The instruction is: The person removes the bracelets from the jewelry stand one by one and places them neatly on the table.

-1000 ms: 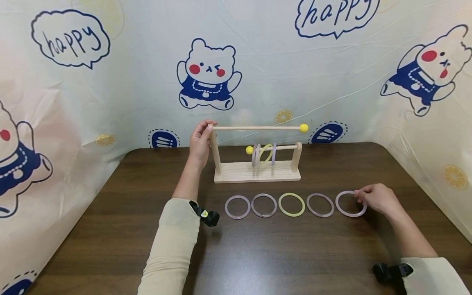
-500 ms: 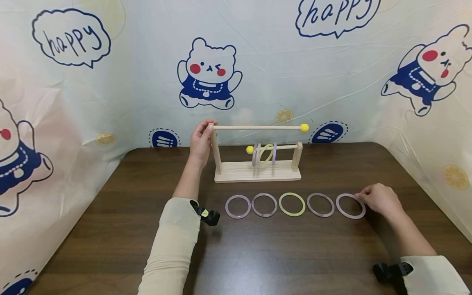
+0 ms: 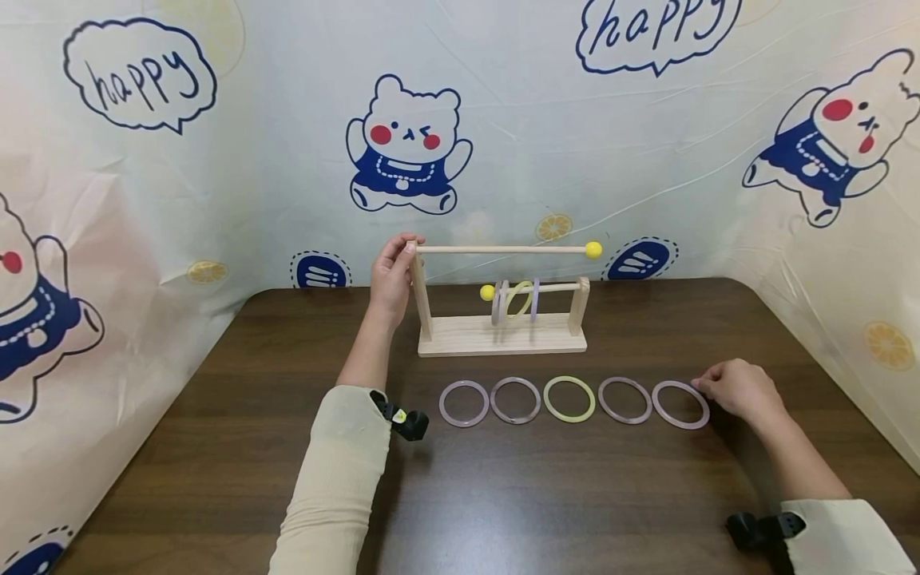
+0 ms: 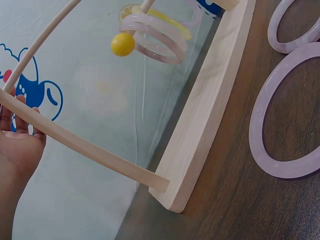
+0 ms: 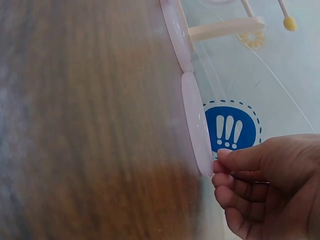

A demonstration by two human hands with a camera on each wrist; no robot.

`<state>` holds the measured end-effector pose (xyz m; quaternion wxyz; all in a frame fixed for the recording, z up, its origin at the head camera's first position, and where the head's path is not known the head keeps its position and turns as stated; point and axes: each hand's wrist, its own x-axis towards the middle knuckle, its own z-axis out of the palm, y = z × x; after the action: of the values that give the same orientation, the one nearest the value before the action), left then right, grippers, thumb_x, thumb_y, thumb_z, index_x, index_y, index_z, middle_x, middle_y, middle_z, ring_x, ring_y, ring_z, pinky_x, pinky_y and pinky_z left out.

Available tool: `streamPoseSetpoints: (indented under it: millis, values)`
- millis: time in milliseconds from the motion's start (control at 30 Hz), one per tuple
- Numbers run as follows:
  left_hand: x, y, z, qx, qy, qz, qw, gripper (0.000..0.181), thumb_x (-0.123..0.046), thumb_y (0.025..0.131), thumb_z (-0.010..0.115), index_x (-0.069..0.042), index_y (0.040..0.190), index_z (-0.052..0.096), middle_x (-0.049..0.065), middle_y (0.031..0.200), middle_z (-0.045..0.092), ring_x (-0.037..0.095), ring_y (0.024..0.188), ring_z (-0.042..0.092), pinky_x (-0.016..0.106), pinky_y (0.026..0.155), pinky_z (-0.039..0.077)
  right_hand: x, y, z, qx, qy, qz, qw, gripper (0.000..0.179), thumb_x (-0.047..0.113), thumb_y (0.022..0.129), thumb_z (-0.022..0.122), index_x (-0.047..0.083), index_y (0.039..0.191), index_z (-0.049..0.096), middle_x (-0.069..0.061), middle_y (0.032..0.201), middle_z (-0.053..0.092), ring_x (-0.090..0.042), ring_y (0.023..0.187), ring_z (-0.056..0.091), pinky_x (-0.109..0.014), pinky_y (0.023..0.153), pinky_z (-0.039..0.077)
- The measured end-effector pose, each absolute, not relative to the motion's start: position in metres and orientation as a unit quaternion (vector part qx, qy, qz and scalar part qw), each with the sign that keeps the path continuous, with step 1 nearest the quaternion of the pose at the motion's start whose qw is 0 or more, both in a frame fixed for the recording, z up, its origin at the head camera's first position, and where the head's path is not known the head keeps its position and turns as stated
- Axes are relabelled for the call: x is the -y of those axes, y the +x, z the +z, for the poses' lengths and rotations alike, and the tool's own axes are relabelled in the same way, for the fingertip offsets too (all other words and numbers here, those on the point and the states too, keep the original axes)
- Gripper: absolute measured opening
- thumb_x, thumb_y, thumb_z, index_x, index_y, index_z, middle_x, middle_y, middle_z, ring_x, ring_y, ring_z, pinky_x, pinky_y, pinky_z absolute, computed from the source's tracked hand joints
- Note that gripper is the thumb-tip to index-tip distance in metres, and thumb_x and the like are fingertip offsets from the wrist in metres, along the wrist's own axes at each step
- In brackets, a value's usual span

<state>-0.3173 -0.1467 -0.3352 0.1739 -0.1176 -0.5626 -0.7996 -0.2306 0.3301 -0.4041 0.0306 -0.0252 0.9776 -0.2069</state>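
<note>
My left hand (image 3: 390, 283) grips the top of the tall left post of a pale wooden ring stand (image 3: 503, 339); in the left wrist view its fingers reach behind the post. The stand's bare upper rod and shorter lower rod end in yellow balls, and several purple and yellow rings hang on the lower one. At the right end of a row on the table, a pale purple ring (image 3: 658, 415) lies flat. My right hand (image 3: 740, 389) has its thumb and forefinger tips right at that ring's far right rim, the other fingers curled. I cannot tell whether they pinch it.
Left of that ring, a purple ring (image 3: 602, 406), a yellow-green ring (image 3: 569, 419) and two more purple rings lie in line before the stand. They rest on a dark wooden table (image 3: 525, 495), with a printed cloth (image 3: 287, 160) behind and at the sides.
The rightmost ring, held slightly tilted a second ago, has come down flat and shifted left, close against its neighbour. My left hand and the stand have stayed put.
</note>
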Motion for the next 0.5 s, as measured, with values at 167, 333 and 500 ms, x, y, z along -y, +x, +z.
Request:
streamPoseSetpoints:
  millis: [167,333,500]
  values:
    - [0.1462,-0.3167,-0.3346,0.564,-0.117,-0.799,0.176,0.010,-0.010,0.095,0.050,-0.013,0.099,0.058,-0.002,0.099,0.060,0.012,0.084,0.050,0.026,0.076,0.041,-0.3297,-0.2304,-0.4044,-0.977,-0.029,-0.208,0.028,0.020,0.022,0.086,0.062,0.008,0.073,0.068,0.004,0.056,0.047,-0.018,0.057,0.043,-0.032,0.051,0.031]
    - [0.1460,-0.3174,-0.3347,0.562,-0.120,-0.800,0.176,0.010,-0.009,0.095,0.050,-0.015,0.098,0.059,-0.003,0.099,0.060,0.011,0.083,0.050,0.026,0.076,0.040,-0.3276,-0.2302,-0.4052,-0.977,-0.035,-0.208,0.022,0.020,0.021,0.086,0.062,0.007,0.074,0.069,0.004,0.057,0.049,-0.017,0.058,0.043,-0.032,0.051,0.031]
    - [0.1470,-0.3178,-0.3359,0.561,-0.118,-0.801,0.173,0.010,-0.010,0.095,0.050,-0.015,0.098,0.059,-0.003,0.099,0.060,0.012,0.083,0.050,0.025,0.075,0.040,-0.3244,-0.2312,-0.4045,-0.978,-0.041,-0.205,0.012,0.020,0.022,0.086,0.062,0.007,0.074,0.068,0.003,0.059,0.053,-0.017,0.058,0.044,-0.032,0.052,0.032]
